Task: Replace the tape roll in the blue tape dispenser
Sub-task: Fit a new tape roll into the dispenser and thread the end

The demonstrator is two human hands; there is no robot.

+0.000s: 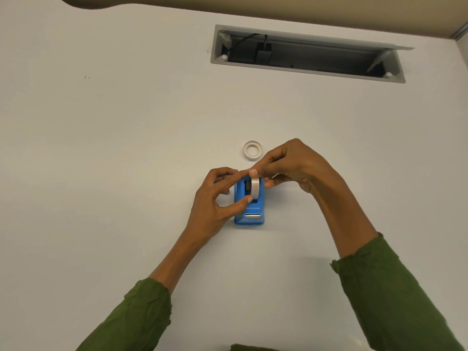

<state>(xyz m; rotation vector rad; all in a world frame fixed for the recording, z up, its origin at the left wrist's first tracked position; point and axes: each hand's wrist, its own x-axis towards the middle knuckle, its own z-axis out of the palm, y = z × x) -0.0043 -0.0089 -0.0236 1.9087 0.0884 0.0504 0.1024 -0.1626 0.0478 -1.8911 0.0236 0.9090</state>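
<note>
The blue tape dispenser (pixel 249 211) stands on the white table (pixel 126 148), its metal cutter facing me. A white tape roll (pixel 254 189) sits upright in its cradle. My left hand (pixel 217 198) pinches the roll from the left, thumb at its lower front and forefinger at its top. My right hand (pixel 291 165) holds the roll's top and right side with fingertips. A second, thin tape ring (pixel 252 150) lies flat on the table just behind the dispenser.
An open cable tray (pixel 309 54) with a black plug and cord is recessed in the table at the back right. A beige partition runs along the far edge. Green sleeves cover both forearms.
</note>
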